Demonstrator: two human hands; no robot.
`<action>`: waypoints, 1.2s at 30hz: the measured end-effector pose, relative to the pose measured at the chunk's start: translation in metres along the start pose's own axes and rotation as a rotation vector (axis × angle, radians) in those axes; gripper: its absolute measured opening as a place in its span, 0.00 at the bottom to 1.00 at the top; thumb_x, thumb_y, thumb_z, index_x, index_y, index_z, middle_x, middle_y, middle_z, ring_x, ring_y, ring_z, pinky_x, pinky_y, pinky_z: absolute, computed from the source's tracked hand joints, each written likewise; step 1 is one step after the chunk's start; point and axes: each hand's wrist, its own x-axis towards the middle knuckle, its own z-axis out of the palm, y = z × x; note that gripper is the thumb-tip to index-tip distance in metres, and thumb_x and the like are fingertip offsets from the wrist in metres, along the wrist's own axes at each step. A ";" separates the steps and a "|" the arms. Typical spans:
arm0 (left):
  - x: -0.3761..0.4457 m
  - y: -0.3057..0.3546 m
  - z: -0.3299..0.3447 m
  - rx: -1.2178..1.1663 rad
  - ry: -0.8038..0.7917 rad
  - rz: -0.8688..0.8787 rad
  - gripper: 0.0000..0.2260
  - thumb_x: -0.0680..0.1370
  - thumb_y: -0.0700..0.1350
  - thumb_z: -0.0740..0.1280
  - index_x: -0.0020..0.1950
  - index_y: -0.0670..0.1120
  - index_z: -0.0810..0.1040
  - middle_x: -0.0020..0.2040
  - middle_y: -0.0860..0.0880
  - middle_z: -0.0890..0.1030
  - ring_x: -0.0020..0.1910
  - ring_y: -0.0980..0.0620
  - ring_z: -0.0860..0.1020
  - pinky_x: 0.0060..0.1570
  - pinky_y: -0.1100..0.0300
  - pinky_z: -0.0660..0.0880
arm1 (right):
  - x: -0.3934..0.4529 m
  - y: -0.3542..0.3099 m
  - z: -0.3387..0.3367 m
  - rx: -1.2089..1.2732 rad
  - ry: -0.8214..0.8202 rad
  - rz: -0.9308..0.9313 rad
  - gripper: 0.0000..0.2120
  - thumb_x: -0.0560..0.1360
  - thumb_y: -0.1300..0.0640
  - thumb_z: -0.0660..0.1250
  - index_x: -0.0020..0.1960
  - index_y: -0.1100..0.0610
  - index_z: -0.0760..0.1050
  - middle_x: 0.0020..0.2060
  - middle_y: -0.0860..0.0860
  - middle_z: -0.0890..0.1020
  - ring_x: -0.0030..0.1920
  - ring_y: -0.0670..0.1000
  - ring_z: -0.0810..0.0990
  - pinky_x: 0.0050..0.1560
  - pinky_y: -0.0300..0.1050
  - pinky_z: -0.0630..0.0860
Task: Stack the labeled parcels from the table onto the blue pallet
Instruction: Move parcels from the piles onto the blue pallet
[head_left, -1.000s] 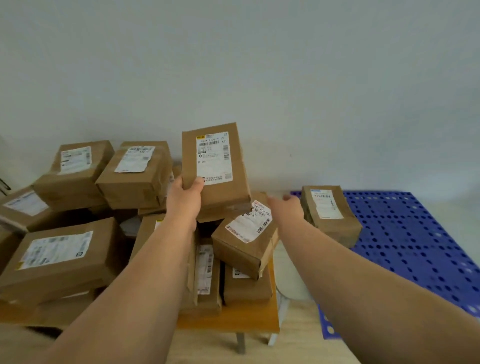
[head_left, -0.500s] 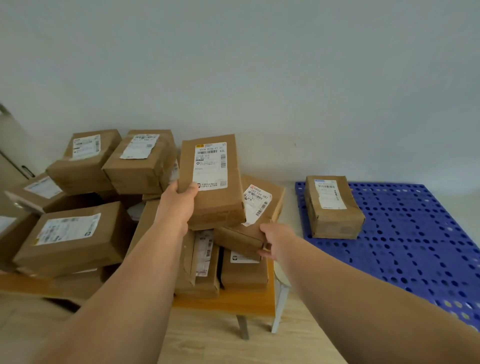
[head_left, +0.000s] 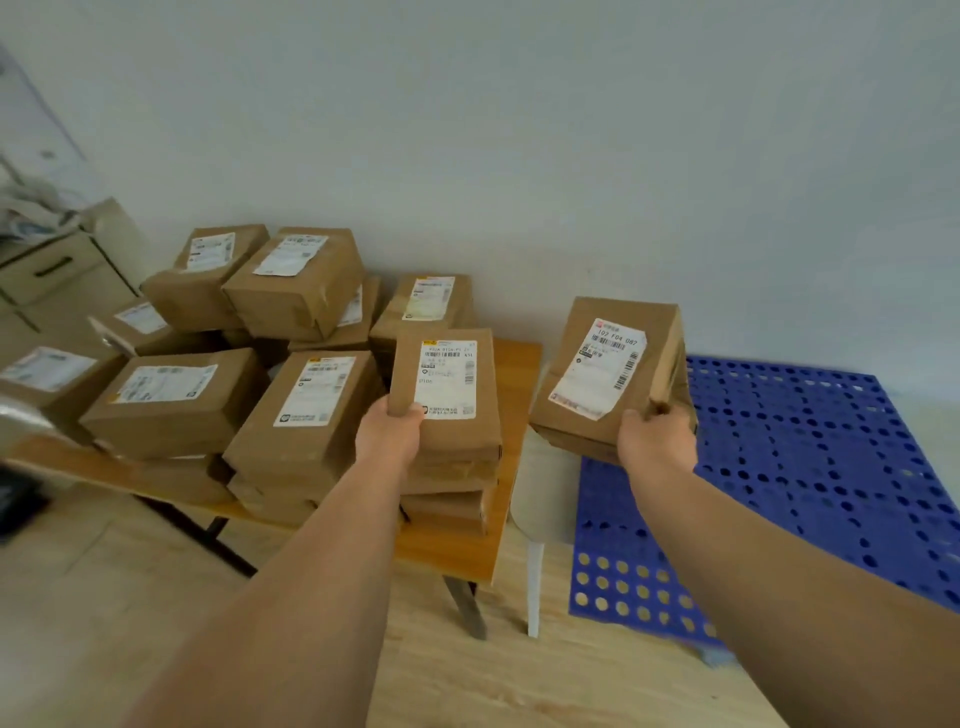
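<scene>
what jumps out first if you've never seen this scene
Two bare hands each hold a brown labeled parcel: the left hand grips one over the table's right end, the right hand carries another at the near-left corner of the blue pallet. Behind them, a jumbled heap of similar parcels crowds the wooden table on the left.

Parcels (head_left: 176, 400) brown with white barcode labels. Pallet (head_left: 810, 447) blue with a grid of round holes, right of frame. Table (head_left: 511, 462) orange-brown, wall (head_left: 519, 130) pale grey.
</scene>
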 end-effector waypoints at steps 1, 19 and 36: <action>-0.002 -0.004 0.003 0.009 0.003 -0.009 0.19 0.80 0.49 0.64 0.71 0.51 0.71 0.62 0.48 0.78 0.59 0.45 0.75 0.63 0.45 0.72 | 0.000 0.002 -0.004 -0.021 -0.022 -0.010 0.21 0.77 0.52 0.62 0.69 0.52 0.68 0.61 0.56 0.77 0.60 0.61 0.75 0.58 0.58 0.76; -0.053 0.078 0.118 0.115 -0.204 0.396 0.20 0.83 0.49 0.59 0.75 0.50 0.66 0.72 0.50 0.70 0.70 0.49 0.69 0.62 0.57 0.66 | 0.023 -0.018 -0.060 0.297 -0.180 0.020 0.18 0.79 0.53 0.64 0.68 0.51 0.67 0.54 0.50 0.75 0.50 0.53 0.78 0.49 0.54 0.82; -0.103 0.080 0.314 0.414 -0.379 0.439 0.19 0.83 0.45 0.58 0.75 0.50 0.66 0.74 0.50 0.68 0.72 0.49 0.67 0.67 0.56 0.64 | 0.203 0.051 -0.201 0.119 -0.050 0.014 0.16 0.79 0.51 0.63 0.66 0.49 0.71 0.51 0.49 0.77 0.50 0.53 0.78 0.54 0.58 0.79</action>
